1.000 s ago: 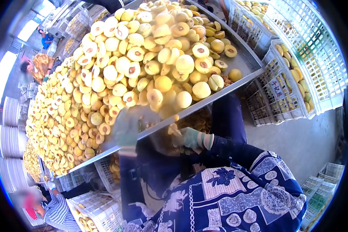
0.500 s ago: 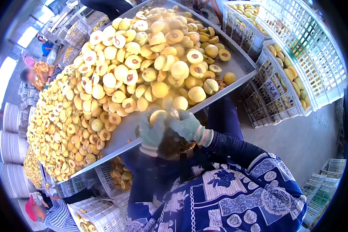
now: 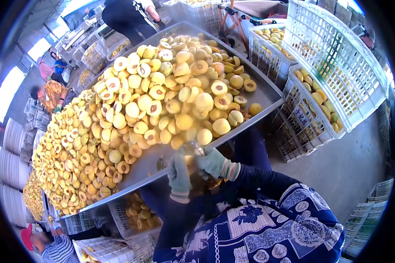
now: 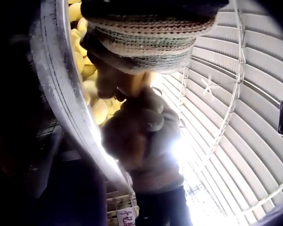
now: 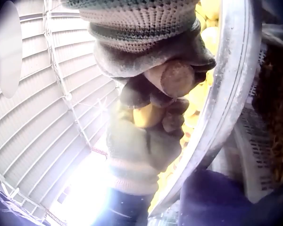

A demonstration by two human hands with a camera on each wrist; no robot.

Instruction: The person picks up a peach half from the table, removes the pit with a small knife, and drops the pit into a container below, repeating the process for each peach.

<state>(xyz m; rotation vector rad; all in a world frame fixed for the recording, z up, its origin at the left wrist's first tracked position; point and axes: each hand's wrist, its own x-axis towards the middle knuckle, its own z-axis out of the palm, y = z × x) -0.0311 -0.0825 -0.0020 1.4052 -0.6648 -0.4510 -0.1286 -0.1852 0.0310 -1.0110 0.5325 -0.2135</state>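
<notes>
Both gloved hands meet at the near edge of a metal tray (image 3: 140, 177) heaped with yellow peaches (image 3: 131, 105), many of them cut in half with reddish centres. My left hand (image 3: 179, 176) holds a yellow peach (image 5: 148, 116), its fingers bent around the fruit. Facing it, my right hand (image 3: 216, 165) grips a tool with a round wooden handle (image 5: 177, 79); the handle's blunt end sticks out of the fist in the right wrist view. Its working end is hidden between the hands, close against the peach.
White plastic crates (image 3: 314, 118) of peaches stand at the right, with an upright crate (image 3: 338, 65) beside them. More crates (image 3: 105, 250) sit below the tray at the left. Other people work around, one in a striped top (image 3: 59, 250). Stacked round white items (image 3: 15, 164) line the left.
The left hand came back from over the tray to the right hand, bringing a peach. A small yellow piece at the right hand earlier is gone. The head view has tilted up.
</notes>
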